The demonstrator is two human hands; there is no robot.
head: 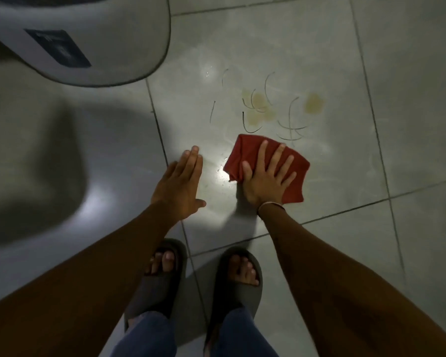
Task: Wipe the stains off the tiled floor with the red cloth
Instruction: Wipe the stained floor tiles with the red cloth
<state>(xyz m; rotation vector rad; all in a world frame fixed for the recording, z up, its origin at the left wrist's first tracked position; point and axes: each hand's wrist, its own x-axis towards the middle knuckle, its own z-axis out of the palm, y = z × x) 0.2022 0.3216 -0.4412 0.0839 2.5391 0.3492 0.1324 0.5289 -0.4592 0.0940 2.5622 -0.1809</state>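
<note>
A folded red cloth [247,153] lies flat on the grey tiled floor [332,60]. My right hand [267,180] presses down on it with fingers spread. Just beyond the cloth are yellowish stains [259,109], a second patch [314,102] and thin dark curved pen-like marks [290,119]. My left hand [182,184] rests flat on the floor to the left of the cloth, fingers together, holding nothing. A bright light reflection sits between the two hands.
A large grey rounded object with a dark label [59,47] fills the top left, near the stains. My two feet in dark slides [155,276] [238,282] stand behind the hands. Dark grout lines cross the tiles; a shadow covers the left floor.
</note>
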